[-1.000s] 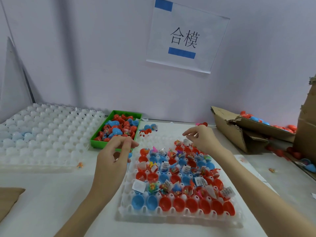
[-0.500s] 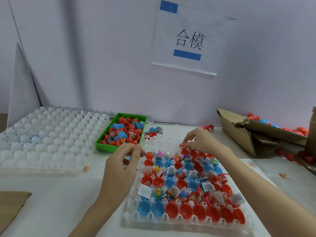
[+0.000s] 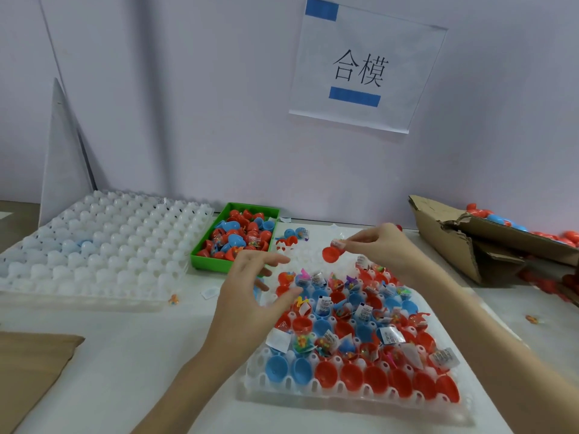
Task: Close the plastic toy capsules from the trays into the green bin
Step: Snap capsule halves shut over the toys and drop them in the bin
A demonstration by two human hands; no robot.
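Observation:
A clear tray (image 3: 316, 397) in front of me holds several open red and blue capsule halves (image 3: 351, 375), many with small toys in packets. My right hand (image 3: 380, 245) is raised above the tray's far edge and pinches a red capsule half (image 3: 331, 254) with a packet in it. Hovering over the tray's far left corner, my left hand (image 3: 247, 302) has its fingers spread and relaxed, with a sliver of blue showing under the palm. The green bin (image 3: 216, 265) stands beyond it to the left, full of red and blue capsules.
A large white tray (image 3: 94, 245) with bare cups lies to the left. A few loose capsule pieces (image 3: 293, 236) sit between bin and tray. A torn cardboard box (image 3: 451, 233) with more capsules is at the right. Brown cardboard (image 3: 28, 368) lies lower left.
My right hand has lifted a red capsule half off the tray's far rows. My left hand's fingers have spread apart from their earlier pinch.

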